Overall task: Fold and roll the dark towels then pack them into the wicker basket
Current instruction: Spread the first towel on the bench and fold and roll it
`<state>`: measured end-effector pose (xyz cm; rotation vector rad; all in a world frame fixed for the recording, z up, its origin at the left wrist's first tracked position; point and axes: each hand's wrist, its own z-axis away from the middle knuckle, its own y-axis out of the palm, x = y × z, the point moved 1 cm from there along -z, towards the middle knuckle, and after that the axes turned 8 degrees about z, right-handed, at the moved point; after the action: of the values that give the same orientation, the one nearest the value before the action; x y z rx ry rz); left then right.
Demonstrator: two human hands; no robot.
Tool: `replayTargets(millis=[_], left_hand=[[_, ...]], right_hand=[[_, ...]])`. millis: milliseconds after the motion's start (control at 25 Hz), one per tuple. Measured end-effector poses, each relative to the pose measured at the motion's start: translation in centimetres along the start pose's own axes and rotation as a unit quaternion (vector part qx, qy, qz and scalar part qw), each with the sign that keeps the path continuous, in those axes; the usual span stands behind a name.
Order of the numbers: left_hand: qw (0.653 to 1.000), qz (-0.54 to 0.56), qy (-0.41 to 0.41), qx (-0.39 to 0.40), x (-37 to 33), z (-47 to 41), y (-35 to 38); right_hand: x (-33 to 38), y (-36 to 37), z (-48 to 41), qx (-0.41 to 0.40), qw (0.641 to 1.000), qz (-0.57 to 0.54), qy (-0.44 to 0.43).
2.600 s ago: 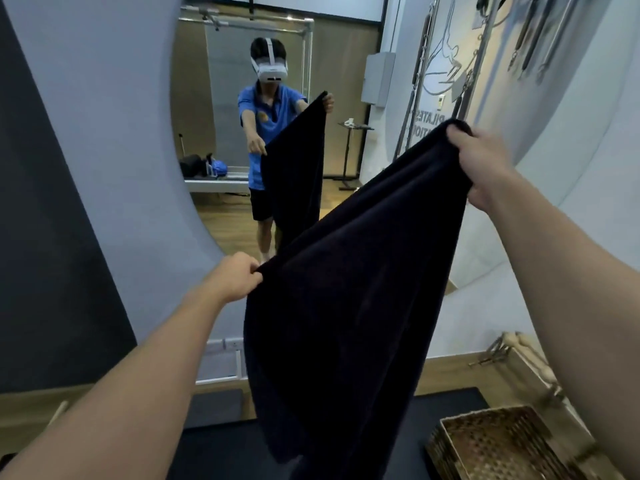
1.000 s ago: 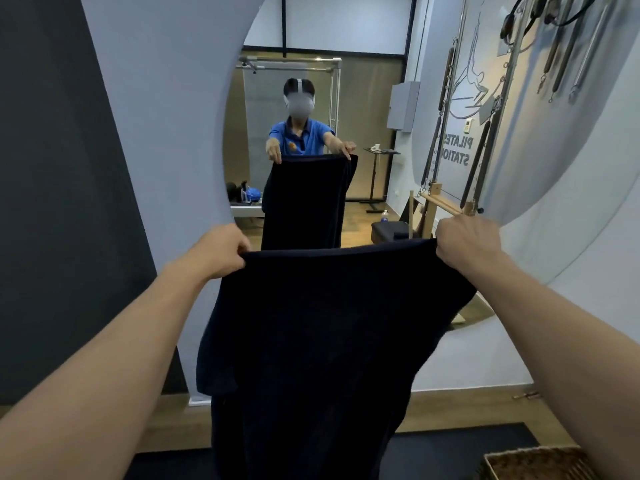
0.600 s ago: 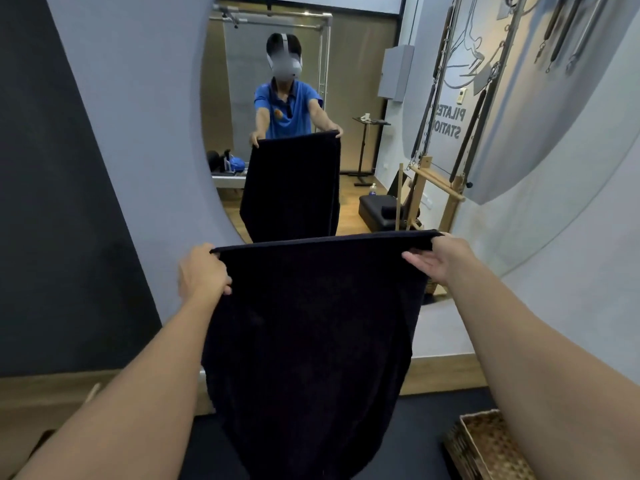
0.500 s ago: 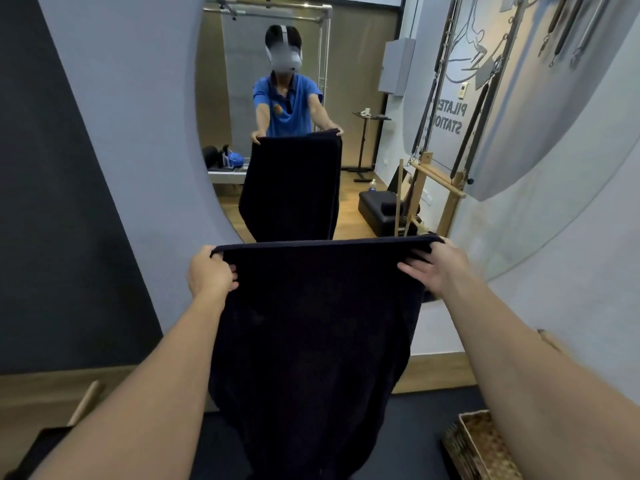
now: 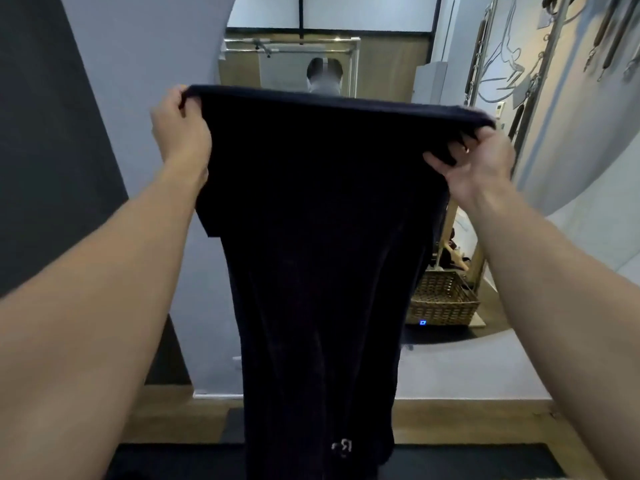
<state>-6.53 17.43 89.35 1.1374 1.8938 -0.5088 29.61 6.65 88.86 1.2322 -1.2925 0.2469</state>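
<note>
Both arms were stretched out forward and up. The left hand (image 5: 180,129) was clamped on the top left corner of the dark navy towel (image 5: 311,237), with its fingers curled over the edge and the cloth bunched under them. The right hand (image 5: 478,164) was clamped on the top right corner, thumb in front and fingers tucked behind the cloth. A ring (image 5: 467,150) showed on one finger.

The top edge ran taut between the two hands, the right end a bit lower than the left. The towel hung straight down from both hands, long and narrow, in loose vertical folds. A shorter outer layer ended in a corner below the left hand. Near the bottom, well below both hands, sat a small white mark (image 5: 343,446), too small to read. The lower end ran out of view.

Past the hands stood a big arched mirror (image 5: 391,60). The top of the person's head showed in it just above the towel's edge. The woven wicker basket (image 5: 443,299) appeared only as a reflection, below the right hand and just beside the towel's right edge, apart from the cloth. The wooden floor (image 5: 467,420) and a black mat (image 5: 485,462) lay far below the hands.
</note>
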Motion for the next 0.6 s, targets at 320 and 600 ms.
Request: replayTargets(millis=[320, 600], left_hand=[[0.99, 0.033, 0.114, -0.077, -13.3, 7.8, -9.3], [0.983, 0.041, 0.157, -0.083, -15.1, 22.2, -23.3]], right_hand=[[9.0, 0.1, 10.1, 0.017, 0.995, -0.015, -0.093], [10.4, -7.9, 28.9, -0.062, 0.995, 0.002, -0.082]])
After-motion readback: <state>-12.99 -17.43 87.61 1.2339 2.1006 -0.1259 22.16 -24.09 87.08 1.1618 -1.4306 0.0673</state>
